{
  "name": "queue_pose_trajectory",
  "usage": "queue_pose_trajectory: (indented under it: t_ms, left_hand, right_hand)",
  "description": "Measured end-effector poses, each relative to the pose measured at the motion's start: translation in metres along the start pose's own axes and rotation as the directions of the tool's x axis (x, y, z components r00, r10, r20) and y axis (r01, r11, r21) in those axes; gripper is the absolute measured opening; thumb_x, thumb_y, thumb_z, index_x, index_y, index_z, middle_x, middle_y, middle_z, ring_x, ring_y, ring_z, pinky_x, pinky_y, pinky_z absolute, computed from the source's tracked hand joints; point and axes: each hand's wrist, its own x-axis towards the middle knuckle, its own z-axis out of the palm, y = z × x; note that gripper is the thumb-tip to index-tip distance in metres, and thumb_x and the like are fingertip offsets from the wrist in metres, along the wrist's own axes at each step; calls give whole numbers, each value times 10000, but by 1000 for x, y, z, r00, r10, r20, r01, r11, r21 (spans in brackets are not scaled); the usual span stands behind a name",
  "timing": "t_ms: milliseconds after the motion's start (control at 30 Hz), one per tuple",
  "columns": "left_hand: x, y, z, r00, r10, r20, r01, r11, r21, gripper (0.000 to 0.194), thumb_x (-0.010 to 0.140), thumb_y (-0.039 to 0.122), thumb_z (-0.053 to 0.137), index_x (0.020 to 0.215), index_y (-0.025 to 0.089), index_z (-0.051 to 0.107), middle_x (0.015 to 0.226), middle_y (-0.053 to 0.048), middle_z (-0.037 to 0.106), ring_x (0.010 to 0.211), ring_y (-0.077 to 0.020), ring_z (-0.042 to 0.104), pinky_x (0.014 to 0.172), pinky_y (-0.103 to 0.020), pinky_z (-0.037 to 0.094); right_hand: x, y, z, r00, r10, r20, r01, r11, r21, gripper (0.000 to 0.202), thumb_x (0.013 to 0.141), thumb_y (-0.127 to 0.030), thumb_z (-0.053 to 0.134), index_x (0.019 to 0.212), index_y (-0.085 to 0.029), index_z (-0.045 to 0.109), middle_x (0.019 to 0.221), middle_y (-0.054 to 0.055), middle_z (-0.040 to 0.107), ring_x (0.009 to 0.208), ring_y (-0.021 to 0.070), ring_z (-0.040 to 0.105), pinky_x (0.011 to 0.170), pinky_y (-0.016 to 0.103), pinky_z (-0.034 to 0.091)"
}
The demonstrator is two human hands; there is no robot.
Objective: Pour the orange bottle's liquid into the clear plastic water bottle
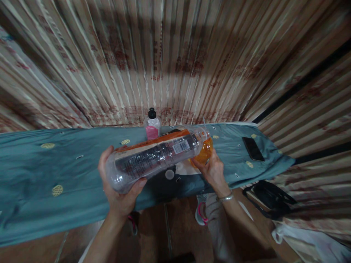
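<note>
My left hand wraps round the base of a large clear plastic bottle, which has an orange and black label with a barcode. The bottle lies tilted almost level, its neck pointing right. At its mouth, my right hand grips a translucent orange container; its exact kind is partly hidden by the bottle neck and fingers. Whether liquid passes between them I cannot tell. A small pale round disc lies on the cloth beneath the bottle. Behind stands a clear bottle with a pink label and black cap.
A teal cloth with yellow prints covers the long table. On its right part lies a dark phone. Pleated curtains hang behind and at the right. A black bag rests low at the right, near a white bag.
</note>
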Motion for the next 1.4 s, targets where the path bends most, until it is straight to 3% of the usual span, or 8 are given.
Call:
queue_pose_trajectory:
  t_ms: [200,533,833,1000,1100,1267,1400]
  left_hand:
    - [1,2,1,999,-28,-18,29,999,18,967,625,574,946,1475,253,614,1292,-97,722,1113,-307,738,977,-465,618]
    - [2,5,3,1000,30,1,-30,999,14,942,686,566,936,1499,233,597,1305,-102,712,1117,-295,735,962,-441,614]
    - [0,4,1,1000,-4,20,5,1000,-9,944,688,516,940,1537,307,585,1363,-87,714,1194,-305,719,1047,-479,609]
    - [1,5,0,999,34,21,-34,999,-32,944,683,455,959,1552,361,604,1366,-59,713,1183,-301,706,1048,-475,614]
    - [1,7,0,999,1,33,0,999,-34,955,681,449,959,1561,387,593,1369,-61,718,1190,-319,705,1056,-506,618]
    - [0,6,0,999,-1,34,1,1000,-7,940,698,505,947,1557,380,586,1377,-74,707,1195,-327,702,1065,-521,612]
    - [1,4,0,999,44,15,-45,998,37,927,698,589,924,1520,309,601,1351,-90,701,1157,-320,720,1010,-505,623]
  right_hand:
    - [1,-1,-1,1000,-2,-2,2,1000,15,781,952,-765,635,1384,-116,592,1041,187,798,896,324,782,775,448,652]
    - [1,-2,0,1000,10,-23,-10,1000,3,923,943,-885,515,1377,-75,601,1012,208,798,885,325,780,769,447,651]
    - [0,-1,-1,1000,5,-5,-5,1000,11,846,955,-821,576,1397,-100,590,1012,187,792,888,323,777,759,438,651]
    - [1,-2,-1,1000,12,-3,-12,1000,18,840,949,-831,570,1399,-123,590,1033,184,796,906,320,780,783,446,655]
    - [1,-2,-1,1000,18,-5,-18,1000,16,866,943,-858,543,1395,-121,593,1040,191,800,914,324,783,791,450,655]
    - [2,-3,-2,1000,11,-8,-11,1000,24,887,948,-856,543,1398,-92,589,1012,192,796,890,322,778,774,449,655]
    - [2,-2,-2,1000,13,16,-13,999,31,838,946,-817,592,1391,-107,594,1042,190,791,910,323,769,784,458,653]
